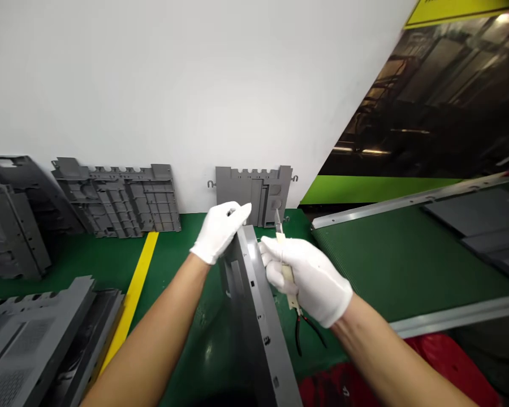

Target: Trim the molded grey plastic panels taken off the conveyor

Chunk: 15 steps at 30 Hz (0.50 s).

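Left forearm (148,336) and right forearm (390,353), bare, entering from the bottom edge. Left hand (219,232), white-gloved, closed over the top end of a grey moulded panel (254,316); panel stands tilted directly below and right of this hand, its long edge rising between both hands. Right hand (307,280), white-gloved, curled around a pliers-type hand tool (287,274), just right of the panel's edge. Tool: metal tip (278,223) pointing up past the fingers, cream grip strip, thin dark handles (299,333) hanging below the fist; exact kind cannot be told.

Ahead of the hands: grey moulded panels (116,198) leaning on a white wall (152,85), one with wire hooks (253,195) directly beyond the left hand. Left of the left hand: stacked grey panels (34,339), yellow floor stripe (131,299). Right of the right hand: green mat (398,271) with metal rail (407,200), dark grey panels (479,223). Below the right hand: red fabric (411,367).
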Motion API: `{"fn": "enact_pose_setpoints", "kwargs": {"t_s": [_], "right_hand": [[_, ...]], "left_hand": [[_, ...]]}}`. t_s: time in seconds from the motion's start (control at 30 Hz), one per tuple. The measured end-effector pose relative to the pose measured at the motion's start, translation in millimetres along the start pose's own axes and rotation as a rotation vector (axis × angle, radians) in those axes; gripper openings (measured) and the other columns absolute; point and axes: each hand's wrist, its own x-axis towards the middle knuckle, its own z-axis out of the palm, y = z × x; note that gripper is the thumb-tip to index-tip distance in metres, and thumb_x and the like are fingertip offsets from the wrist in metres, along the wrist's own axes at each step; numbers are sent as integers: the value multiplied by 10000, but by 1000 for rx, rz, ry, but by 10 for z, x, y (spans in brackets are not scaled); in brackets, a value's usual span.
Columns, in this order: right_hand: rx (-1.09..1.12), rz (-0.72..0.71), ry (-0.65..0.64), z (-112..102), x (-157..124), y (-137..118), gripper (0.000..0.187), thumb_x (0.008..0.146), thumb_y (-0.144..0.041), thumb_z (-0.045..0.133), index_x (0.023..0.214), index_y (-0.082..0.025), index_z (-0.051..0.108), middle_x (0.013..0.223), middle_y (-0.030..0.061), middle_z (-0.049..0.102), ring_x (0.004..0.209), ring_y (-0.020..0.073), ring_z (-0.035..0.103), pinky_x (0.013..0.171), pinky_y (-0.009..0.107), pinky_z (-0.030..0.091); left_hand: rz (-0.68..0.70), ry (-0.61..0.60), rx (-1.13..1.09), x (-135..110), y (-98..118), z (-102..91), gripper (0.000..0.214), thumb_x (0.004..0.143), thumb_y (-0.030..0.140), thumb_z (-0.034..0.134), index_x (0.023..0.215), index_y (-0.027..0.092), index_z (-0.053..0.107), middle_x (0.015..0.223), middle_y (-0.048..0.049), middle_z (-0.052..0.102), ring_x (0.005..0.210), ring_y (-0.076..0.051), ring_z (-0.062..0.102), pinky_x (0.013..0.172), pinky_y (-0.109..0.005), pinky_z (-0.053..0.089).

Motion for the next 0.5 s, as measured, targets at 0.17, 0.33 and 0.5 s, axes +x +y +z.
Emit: {"fn": "enact_pose_setpoints", "kwargs": {"t_s": [0.17,0.33,0.5], "right_hand": [[39,23,30,-23,312,21,299,831,-422,664,761,-149,566,476,-42,499,375,49,347,382,198,176],[-213,-11,24,-144,499,220,372,848,-529,622,816,-158,611,573,-16,549,440,84,411,405,219,242],[-696,-209,245,-388,-54,579,450,987,-540,379,849,-221,665,676,9,591,632,161,542,667,306,492]], "left_hand": [[-312,137,-354,182,-161,221,347,715,231,639,508,190,364,515,48,350,487,-88,300,482,-270,244],[-609,104,-636,275,-572,249,329,662,254,664,516,200,375,471,61,344,414,-76,289,416,-247,211],[-652,112,-684,406,-844,220,343,649,268,674,530,207,359,451,67,343,398,-73,291,409,-248,236]]}}
